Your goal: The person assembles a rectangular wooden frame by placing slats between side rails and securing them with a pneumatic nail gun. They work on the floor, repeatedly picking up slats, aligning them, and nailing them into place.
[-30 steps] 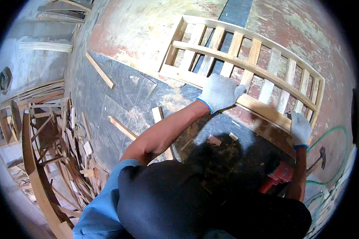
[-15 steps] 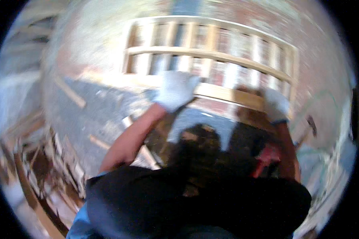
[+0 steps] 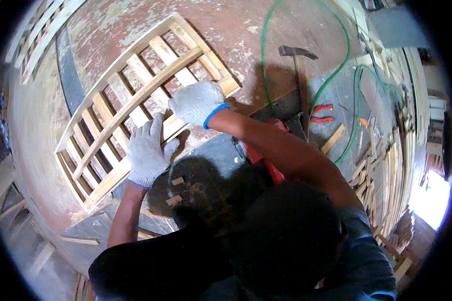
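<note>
Head view: on the mottled red-and-grey floor (image 3: pixel 226 37), a pale wooden slatted frame (image 3: pixel 135 103). On its near rail (image 3: pixel 108 185), a grey-gloved left hand (image 3: pixel 148 154), fingers spread, thumb apart; farther right, a right hand (image 3: pixel 198 103), gloved alike, loosely curled over the frame, grip impossible to tell. Beyond, a wooden-handled hammer (image 3: pixel 300 75) between strands of thin green hose (image 3: pixel 348 42).

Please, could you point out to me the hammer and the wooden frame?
Hammer (image 3: pixel 301 83): head camera view, on its wooden handle.
Wooden frame (image 3: pixel 131 104): head camera view, on its long middle rail.
</note>
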`<action>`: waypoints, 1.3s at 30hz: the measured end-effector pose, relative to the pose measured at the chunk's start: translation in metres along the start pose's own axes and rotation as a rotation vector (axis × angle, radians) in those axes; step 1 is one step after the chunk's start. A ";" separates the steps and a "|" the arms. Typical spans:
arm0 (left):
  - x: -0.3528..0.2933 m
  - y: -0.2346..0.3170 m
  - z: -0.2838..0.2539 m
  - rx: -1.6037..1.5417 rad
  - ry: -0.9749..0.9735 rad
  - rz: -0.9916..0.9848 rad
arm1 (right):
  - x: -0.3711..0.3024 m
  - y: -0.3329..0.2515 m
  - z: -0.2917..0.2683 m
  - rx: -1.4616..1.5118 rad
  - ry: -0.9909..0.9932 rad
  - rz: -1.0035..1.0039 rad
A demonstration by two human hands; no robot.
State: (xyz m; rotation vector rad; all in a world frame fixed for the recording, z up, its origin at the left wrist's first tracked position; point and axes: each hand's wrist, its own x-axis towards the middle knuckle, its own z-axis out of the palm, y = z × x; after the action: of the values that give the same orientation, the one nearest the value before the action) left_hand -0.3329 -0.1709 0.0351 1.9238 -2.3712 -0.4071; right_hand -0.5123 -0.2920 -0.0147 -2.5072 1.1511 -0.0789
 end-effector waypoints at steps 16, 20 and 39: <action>0.003 0.004 0.013 0.110 -0.092 -0.133 | -0.002 -0.001 0.003 0.143 0.097 0.026; 0.003 0.004 0.015 0.128 -0.066 -0.118 | -0.005 -0.001 -0.004 0.162 0.086 0.062; 0.002 0.005 -0.014 -0.155 -0.043 -0.161 | -0.004 0.006 0.010 0.068 0.189 -0.028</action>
State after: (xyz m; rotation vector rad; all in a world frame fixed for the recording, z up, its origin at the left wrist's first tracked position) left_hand -0.3349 -0.1741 0.0492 2.0589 -2.1444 -0.6288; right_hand -0.5175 -0.2892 -0.0254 -2.4982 1.1634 -0.3639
